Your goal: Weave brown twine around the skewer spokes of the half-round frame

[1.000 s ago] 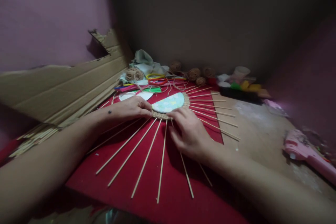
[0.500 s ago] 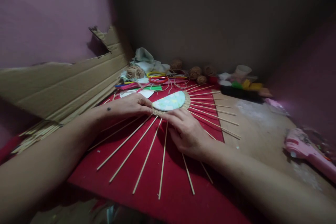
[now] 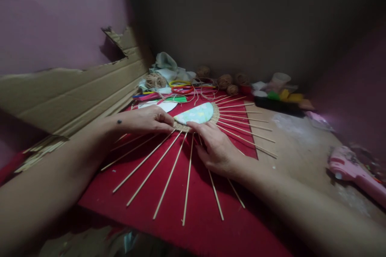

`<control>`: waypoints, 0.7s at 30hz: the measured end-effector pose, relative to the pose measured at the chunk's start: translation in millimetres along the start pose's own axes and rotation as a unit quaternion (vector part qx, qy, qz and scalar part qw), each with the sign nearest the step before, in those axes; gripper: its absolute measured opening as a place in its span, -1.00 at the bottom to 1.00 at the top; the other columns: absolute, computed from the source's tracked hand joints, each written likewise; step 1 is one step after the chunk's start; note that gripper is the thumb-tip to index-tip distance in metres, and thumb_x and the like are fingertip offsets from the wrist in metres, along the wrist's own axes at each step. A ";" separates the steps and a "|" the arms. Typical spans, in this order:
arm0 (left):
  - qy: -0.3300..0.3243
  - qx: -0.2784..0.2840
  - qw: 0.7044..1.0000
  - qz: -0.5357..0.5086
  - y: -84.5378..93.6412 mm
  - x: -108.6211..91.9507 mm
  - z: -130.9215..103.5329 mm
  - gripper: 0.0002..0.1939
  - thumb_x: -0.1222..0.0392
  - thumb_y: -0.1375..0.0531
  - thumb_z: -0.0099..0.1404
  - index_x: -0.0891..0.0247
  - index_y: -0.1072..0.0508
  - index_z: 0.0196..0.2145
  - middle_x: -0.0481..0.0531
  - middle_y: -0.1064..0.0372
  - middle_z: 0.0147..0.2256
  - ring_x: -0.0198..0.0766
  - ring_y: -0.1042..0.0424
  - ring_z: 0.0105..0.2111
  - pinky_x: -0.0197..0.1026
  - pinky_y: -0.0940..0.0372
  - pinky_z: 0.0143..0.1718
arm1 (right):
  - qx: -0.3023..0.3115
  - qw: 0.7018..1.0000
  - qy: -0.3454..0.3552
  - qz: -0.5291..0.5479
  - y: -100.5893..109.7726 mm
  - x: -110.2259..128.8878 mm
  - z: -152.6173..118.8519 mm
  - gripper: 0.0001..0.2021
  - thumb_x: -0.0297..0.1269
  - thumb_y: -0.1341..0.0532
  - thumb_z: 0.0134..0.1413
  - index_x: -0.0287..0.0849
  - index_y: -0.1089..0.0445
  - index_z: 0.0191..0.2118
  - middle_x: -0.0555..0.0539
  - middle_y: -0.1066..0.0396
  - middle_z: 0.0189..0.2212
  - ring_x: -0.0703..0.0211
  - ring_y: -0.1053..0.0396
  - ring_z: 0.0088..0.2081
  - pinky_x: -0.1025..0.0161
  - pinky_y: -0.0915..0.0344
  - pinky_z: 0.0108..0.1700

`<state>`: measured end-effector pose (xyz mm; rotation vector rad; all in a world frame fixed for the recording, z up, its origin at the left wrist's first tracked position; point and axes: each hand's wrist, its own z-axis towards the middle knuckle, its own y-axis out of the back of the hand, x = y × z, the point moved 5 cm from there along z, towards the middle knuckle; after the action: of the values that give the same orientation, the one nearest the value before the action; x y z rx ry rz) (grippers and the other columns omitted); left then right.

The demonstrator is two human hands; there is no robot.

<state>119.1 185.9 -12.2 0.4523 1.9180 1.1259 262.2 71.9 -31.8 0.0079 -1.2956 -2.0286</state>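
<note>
Head view: left hand [image 3: 147, 119] and right hand [image 3: 215, 148] pinch twine at the round disc [image 3: 195, 114]; few woven rows done, sticks [image 3: 169, 176] mostly bare.

Two hands [image 3: 150, 119], one disc [image 3: 196, 113], one glue gun [image 3: 350, 166]

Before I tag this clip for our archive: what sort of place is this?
Probably a home craft corner. Twine balls and a pink glue gun lie about, and both hands work at a twine-rimmed disc ringed with wooden sticks on a red cloth.
</note>
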 end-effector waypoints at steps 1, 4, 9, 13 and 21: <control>-0.006 0.010 1.000 0.008 0.5 -0.2 -1.5 -0.70 -0.03 -0.15 0.17 0.20 -0.58 -0.38 -0.08 -0.38 -0.55 -0.35 -0.27 -0.50 -0.35 -0.13 -0.41 | 0.003 1.000 0.003 -0.001 -0.8 -0.1 0.0 -0.46 -0.59 -0.04 -0.06 -0.31 -0.20 0.12 -0.23 -0.40 -0.07 0.03 -0.29 -0.07 0.04 -0.29 0.01; -0.007 0.048 0.999 0.016 0.8 0.4 -5.7 -0.69 -0.06 -0.16 0.17 0.21 -0.58 -0.42 -0.07 -0.40 -0.54 -0.32 -0.30 -0.50 -0.36 -0.15 -0.44 | -0.006 1.000 0.012 0.002 -2.7 -1.4 -0.2 -0.48 -0.60 -0.02 -0.04 -0.31 -0.23 0.12 -0.23 -0.41 -0.05 0.04 -0.29 -0.06 0.04 -0.29 0.02; -0.002 0.079 0.997 0.005 6.4 3.5 -13.1 -0.64 -0.08 -0.11 0.23 0.25 -0.55 -0.40 -0.06 -0.39 -0.49 -0.33 -0.31 -0.47 -0.37 -0.17 -0.43 | 0.001 0.999 0.046 -0.013 -4.7 0.6 2.4 -0.48 -0.62 -0.01 0.06 -0.31 -0.21 0.17 -0.21 -0.42 -0.04 0.07 -0.29 -0.05 0.08 -0.30 0.02; 0.007 -0.002 1.000 -0.031 24.0 8.7 -29.8 -0.64 -0.10 -0.14 0.21 0.26 -0.55 -0.36 -0.04 -0.35 -0.51 -0.35 -0.26 -0.49 -0.35 -0.17 -0.45 | 0.046 0.992 0.096 -0.072 -5.9 8.1 6.1 -0.60 -0.56 0.05 0.19 -0.27 -0.32 0.08 -0.20 -0.44 -0.09 0.10 -0.30 -0.08 0.08 -0.28 0.01; -0.030 -0.105 0.994 0.023 6.7 -15.7 -83.2 -0.72 0.01 -0.13 0.27 0.23 -0.55 -0.30 -0.04 -0.45 -0.43 -0.36 -0.33 -0.45 -0.36 -0.22 -0.40 | 0.037 0.995 0.057 -0.073 -9.0 5.3 12.0 -0.75 -0.47 -0.07 0.16 -0.30 -0.47 -0.16 -0.18 -0.47 -0.29 0.11 -0.28 -0.24 0.17 -0.27 -0.15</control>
<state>60.1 134.5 21.0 0.4094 1.7233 1.3137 248.7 80.4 -31.1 0.2569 -1.3297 -2.0681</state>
